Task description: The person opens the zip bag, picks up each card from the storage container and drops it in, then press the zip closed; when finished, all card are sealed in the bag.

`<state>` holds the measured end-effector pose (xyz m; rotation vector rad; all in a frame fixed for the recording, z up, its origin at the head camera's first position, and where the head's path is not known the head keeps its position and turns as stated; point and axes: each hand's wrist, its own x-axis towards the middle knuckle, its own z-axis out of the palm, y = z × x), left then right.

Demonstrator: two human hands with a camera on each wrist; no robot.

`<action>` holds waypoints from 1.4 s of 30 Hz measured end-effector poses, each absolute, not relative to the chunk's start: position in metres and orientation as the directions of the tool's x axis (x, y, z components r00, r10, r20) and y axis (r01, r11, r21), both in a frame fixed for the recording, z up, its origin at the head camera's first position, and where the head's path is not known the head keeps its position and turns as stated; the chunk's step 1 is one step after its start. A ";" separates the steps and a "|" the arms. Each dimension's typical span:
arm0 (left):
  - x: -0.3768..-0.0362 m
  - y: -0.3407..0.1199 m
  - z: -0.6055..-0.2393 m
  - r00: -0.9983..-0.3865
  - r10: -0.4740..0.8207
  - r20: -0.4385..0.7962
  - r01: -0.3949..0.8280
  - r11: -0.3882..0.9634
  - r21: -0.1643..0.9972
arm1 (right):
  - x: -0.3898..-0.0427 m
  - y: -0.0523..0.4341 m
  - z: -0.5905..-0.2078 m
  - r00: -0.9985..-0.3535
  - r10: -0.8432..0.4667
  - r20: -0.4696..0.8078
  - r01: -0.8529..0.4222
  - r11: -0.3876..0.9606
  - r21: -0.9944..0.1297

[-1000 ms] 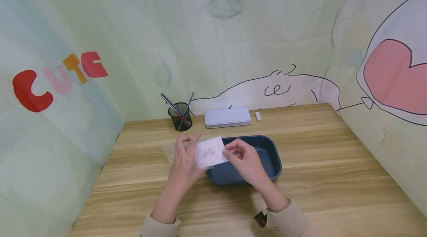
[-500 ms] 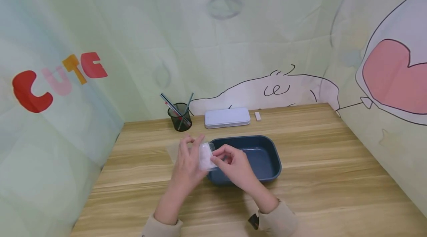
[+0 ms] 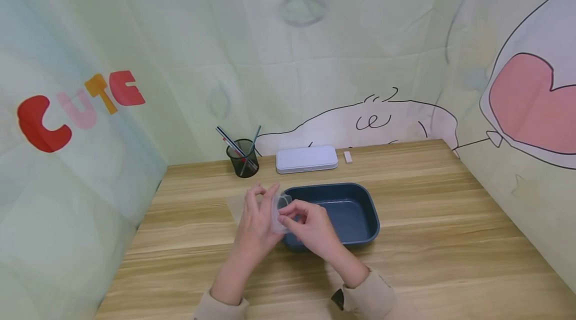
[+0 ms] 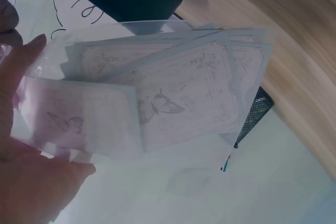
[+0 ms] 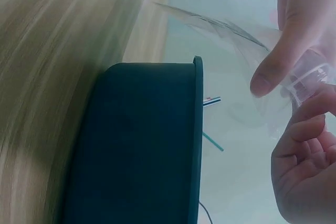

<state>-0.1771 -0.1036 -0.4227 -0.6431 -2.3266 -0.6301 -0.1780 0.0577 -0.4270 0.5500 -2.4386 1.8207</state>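
My left hand [image 3: 258,217] grips a clear plastic bag [image 3: 275,212] of printed paper cards over the left end of a dark blue bin [image 3: 355,237]. Through the film in the left wrist view, several cards with faint ornamental borders lie fanned, and a butterfly card [image 4: 173,98] is in front. A smaller butterfly card [image 4: 100,119] lies nearest the left hand. With curled fingers, my right hand [image 3: 312,225] pinches at the bag's mouth. In the right wrist view, the right hand's thumb and finger meet at the crumpled film; what lies between them is partly hidden.
Behind the bin on the wooden table [image 3: 427,200] lie a pale pencil case [image 3: 307,158] and a small eraser [image 3: 348,157]. A black mesh pen cup [image 3: 243,160] with several pencils stands at the back left. Printed curtains [image 3: 225,35] enclose the table's back and sides.
The white butterfly card sticking out toward my right hand has slid left into the bag, out of the head view. My right hand has followed leftward; the left hand has shifted slightly right.
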 end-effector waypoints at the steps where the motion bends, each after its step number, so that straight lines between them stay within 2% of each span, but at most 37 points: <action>1: -0.177 -0.104 -0.423 -0.677 0.284 0.679 0.585 0.767 0.262 | -0.178 0.057 -0.427 -0.932 -0.256 0.257 -0.321 0.254 -0.912; 8: -0.177 -0.103 -0.425 -0.668 0.306 0.678 0.600 0.761 0.248 | -0.179 0.054 -0.428 -0.913 -0.263 0.312 -0.386 0.311 -0.868; 18: -0.176 -0.102 -0.426 -0.690 0.308 0.655 0.597 0.754 0.274 | -0.180 0.051 -0.430 -0.908 -0.286 0.305 -0.393 0.335 -0.856; 29: -0.177 -0.101 -0.427 -0.653 0.338 0.678 0.631 0.738 0.240 | -0.182 0.052 -0.431 -0.902 -0.334 0.275 -0.390 0.353 -0.851; 34: -0.176 -0.101 -0.425 -0.679 0.329 0.657 0.608 0.754 0.251 | -0.180 0.056 -0.427 -0.908 -0.322 0.267 -0.374 0.337 -0.864; 40: -0.173 -0.103 -0.418 -0.759 0.218 0.613 0.490 0.812 0.317 | -0.174 0.064 -0.418 -0.932 -0.158 0.327 -0.358 0.249 -0.900; 42: -0.172 -0.103 -0.415 -0.770 0.180 0.613 0.463 0.818 0.341 | -0.172 0.067 -0.414 -0.931 -0.127 0.342 -0.363 0.249 -0.898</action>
